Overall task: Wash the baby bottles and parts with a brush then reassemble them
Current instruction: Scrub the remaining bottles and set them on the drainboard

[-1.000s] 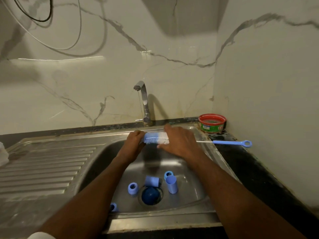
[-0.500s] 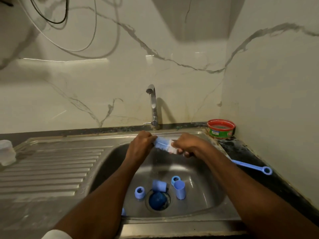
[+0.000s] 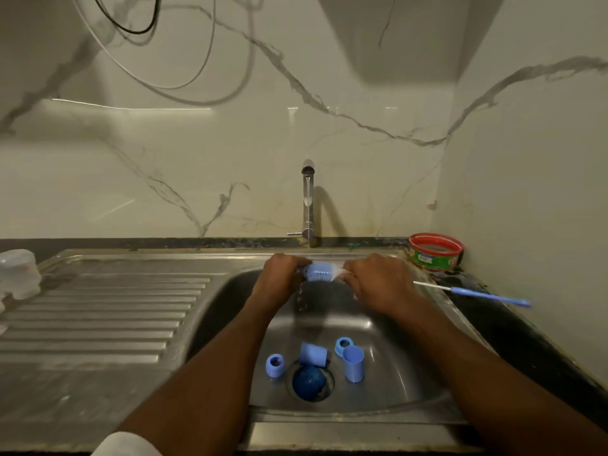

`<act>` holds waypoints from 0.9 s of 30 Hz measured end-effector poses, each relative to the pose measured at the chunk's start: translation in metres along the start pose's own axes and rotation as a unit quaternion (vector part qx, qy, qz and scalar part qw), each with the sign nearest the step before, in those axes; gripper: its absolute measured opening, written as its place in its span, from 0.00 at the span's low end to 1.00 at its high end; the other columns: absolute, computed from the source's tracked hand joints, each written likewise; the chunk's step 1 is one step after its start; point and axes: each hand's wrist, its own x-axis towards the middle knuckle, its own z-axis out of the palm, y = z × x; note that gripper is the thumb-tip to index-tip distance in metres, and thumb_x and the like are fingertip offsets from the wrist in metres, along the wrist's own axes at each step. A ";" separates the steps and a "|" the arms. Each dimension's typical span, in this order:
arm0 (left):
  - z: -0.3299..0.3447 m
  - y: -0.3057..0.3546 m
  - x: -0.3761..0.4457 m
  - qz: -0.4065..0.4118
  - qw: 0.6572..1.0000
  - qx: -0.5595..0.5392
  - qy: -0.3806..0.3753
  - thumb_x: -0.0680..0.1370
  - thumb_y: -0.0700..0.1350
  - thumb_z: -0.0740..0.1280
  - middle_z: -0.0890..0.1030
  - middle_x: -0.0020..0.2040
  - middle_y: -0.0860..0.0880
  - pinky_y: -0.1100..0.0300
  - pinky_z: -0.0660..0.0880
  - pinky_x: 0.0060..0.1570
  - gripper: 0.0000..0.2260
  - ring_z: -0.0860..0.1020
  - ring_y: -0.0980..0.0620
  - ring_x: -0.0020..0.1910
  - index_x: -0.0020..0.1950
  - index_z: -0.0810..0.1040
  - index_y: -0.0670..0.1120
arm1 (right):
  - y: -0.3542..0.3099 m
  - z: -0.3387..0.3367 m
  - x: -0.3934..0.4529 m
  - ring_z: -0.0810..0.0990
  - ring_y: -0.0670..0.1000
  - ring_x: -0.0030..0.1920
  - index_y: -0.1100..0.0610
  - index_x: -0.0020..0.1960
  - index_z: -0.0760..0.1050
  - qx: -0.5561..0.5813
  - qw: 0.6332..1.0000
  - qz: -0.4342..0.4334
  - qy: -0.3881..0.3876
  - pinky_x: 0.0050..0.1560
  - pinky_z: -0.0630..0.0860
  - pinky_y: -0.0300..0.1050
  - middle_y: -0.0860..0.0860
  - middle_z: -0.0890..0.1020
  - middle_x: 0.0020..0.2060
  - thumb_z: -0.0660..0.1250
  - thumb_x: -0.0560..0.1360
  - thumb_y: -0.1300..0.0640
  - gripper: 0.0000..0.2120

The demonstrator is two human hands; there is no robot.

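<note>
A bottle brush [image 3: 319, 272] with blue and white bristles is held across the sink under the running tap [image 3: 308, 205]. My left hand [image 3: 279, 279] grips the tip end of the bristles; anything else inside the fist is hidden. My right hand [image 3: 378, 281] grips the brush where the bristles meet the wire, and the blue brush handle [image 3: 490, 296] sticks out to the right over the counter. On the sink floor lie a blue ring [image 3: 274, 365], a blue cap [image 3: 312, 353], a second blue ring [image 3: 343, 344] and a blue cup-shaped part [image 3: 353, 363].
A dark blue stopper [image 3: 309, 383] sits in the drain of the steel sink [image 3: 411, 373]. A clear container [image 3: 18, 274] stands at the far left of the ribbed drainboard [image 3: 98, 317]. A red and green tub [image 3: 436, 251] sits in the back right corner on the dark counter.
Both hands stay on the brush under the tap. The brush handle dipped towards the counter, then rose a little. The view has shifted slightly.
</note>
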 end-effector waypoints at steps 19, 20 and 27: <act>-0.001 0.005 -0.005 -0.016 0.998 -0.046 -0.049 0.80 0.48 0.70 0.83 0.58 0.46 0.50 0.77 0.60 0.12 0.81 0.50 0.56 0.63 0.79 0.48 | 0.005 0.004 -0.004 0.82 0.51 0.48 0.43 0.61 0.75 -0.084 0.994 -0.048 0.057 0.46 0.79 0.49 0.47 0.83 0.52 0.68 0.77 0.42 0.14; -0.003 0.004 -0.005 -0.017 0.999 -0.035 -0.019 0.79 0.49 0.71 0.84 0.56 0.48 0.50 0.78 0.58 0.12 0.81 0.51 0.54 0.62 0.80 0.49 | 0.001 0.003 -0.004 0.82 0.51 0.48 0.44 0.61 0.76 -0.054 0.997 -0.022 0.058 0.46 0.79 0.49 0.48 0.84 0.50 0.68 0.77 0.42 0.14; 0.001 0.012 -0.006 0.040 0.992 0.108 0.048 0.79 0.48 0.72 0.83 0.56 0.44 0.54 0.78 0.53 0.14 0.81 0.47 0.54 0.64 0.80 0.48 | 0.004 -0.030 0.002 0.70 0.45 0.28 0.55 0.56 0.80 0.457 0.831 0.213 -0.234 0.30 0.66 0.38 0.49 0.80 0.34 0.65 0.82 0.52 0.08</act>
